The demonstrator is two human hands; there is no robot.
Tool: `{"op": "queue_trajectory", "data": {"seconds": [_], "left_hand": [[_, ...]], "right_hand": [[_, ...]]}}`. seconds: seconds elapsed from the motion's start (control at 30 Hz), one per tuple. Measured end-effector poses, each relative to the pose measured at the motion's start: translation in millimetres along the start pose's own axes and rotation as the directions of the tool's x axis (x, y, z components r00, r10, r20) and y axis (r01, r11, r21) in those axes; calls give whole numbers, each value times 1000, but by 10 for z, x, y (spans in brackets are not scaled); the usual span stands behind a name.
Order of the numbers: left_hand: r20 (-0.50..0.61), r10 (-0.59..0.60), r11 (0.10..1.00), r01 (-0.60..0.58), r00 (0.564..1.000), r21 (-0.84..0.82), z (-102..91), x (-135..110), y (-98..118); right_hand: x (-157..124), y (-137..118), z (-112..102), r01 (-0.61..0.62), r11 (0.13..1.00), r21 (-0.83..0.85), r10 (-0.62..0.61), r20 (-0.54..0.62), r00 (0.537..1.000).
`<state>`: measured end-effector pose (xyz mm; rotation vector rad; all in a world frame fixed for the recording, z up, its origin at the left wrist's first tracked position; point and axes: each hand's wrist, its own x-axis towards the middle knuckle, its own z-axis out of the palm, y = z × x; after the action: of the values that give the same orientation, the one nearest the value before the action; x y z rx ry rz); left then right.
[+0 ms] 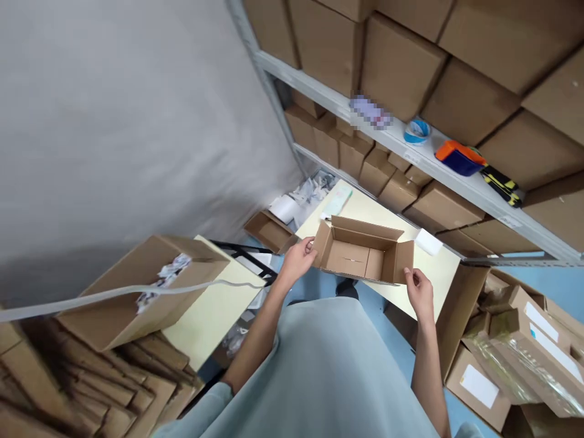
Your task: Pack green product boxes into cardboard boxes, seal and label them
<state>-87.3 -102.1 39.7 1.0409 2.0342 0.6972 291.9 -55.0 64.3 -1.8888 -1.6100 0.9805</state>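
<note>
1. The left hand [297, 260] and right hand [420, 292] are staying apart, each pinching an end flap of one cardboard box [350, 252].
2. That box is standing open between them, its long and short flaps lifting outward and its bottom panels showing inside.
3. It is hanging across the near edge of the cream desk [440, 267]; whether it is touching the top, I cannot tell.
4. On the left, a tilted carton [109, 298] is holding crumpled printed paper [176, 264] and resting on a side table [214, 313], while a pale strip [150, 289] is crossing its opening.
5. On the right, a large carton [460, 304] is holding several smaller boxes, some bearing white labels.
6. Beyond the desk's left edge, a low open carton [269, 231] is sitting beside a white roll [283, 208].
7. A green-and-white packet [337, 202] is lying near the far left corner, and a white item [429, 241] is lying near the right hand.
8. Blue floor [312, 286] is showing between desk and person.
</note>
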Motion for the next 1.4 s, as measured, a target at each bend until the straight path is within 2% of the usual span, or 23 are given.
{"op": "queue_trajectory", "data": {"seconds": [0.07,0.17,0.27,0.37,0.43,0.53,0.63,0.73,0.83,0.93,1.0,1.07,1.13,1.2,1.3,1.4], "left_hand": [[-23,-9,1000,8,1000,-23,-235,-256,-231],[-72,-45,997,40,996,-70,-650,-722,-710],[-166,-120,991,107,979,-85,-1077,-1239,-1298],[-268,-206,978,188,941,-91,-1398,-1748,-1890],[-323,-248,969,227,913,-99,-1521,-2063,-2236],[-397,-314,949,288,862,-126,-1588,-2475,-2651],[-483,-406,913,362,776,-186,-1583,-2785,-2958],[-543,-484,873,423,686,-244,-1569,-2971,-3189],[-564,-540,838,463,625,-289,-1567,-3058,-3349],[-576,-594,799,495,562,-341,-1591,-3081,-3401],[-607,-600,790,504,520,-349,-1645,-3054,-3359],[-671,-549,818,486,499,-308,-1748,-2975,-3264],[-733,-458,865,442,502,-237,-1897,-2833,-3140],[-765,-384,901,393,517,-187,-2063,-2641,-3009],[-775,-336,926,338,536,-168,-2245,-2319,-2830],[-771,-313,941,292,554,-172,-2278,-2044,-2734]], "right_hand": [[-113,-181,200,61,998,-22,-60,40,997],[-354,-478,600,165,985,-52,-159,103,982],[-673,-797,1120,265,964,-29,-256,180,950],[-1021,-1098,1702,349,937,13,-338,287,896],[-1227,-1267,2082,405,914,21,-385,362,849],[-1458,-1471,2603,488,872,29,-446,455,771],[-1607,-1626,3062,522,851,59,-466,543,698],[-1708,-1734,3454,466,878,112,-422,643,639],[-1756,-1796,3733,359,920,159,-359,711,604],[-1715,-1850,3874,314,932,178,-336,747,574],[-1646,-1903,3918,320,931,174,-328,781,531],[-1568,-1975,3954,348,924,161,-320,824,468],[-1503,-2058,3998,385,910,150,-310,864,397],[-1457,-2147,4052,411,900,141,-300,886,354],[-1413,-2303,4135,439,889,127,-304,882,360],[-1385,-2509,4212,492,857,150,-348,873,340]]}}
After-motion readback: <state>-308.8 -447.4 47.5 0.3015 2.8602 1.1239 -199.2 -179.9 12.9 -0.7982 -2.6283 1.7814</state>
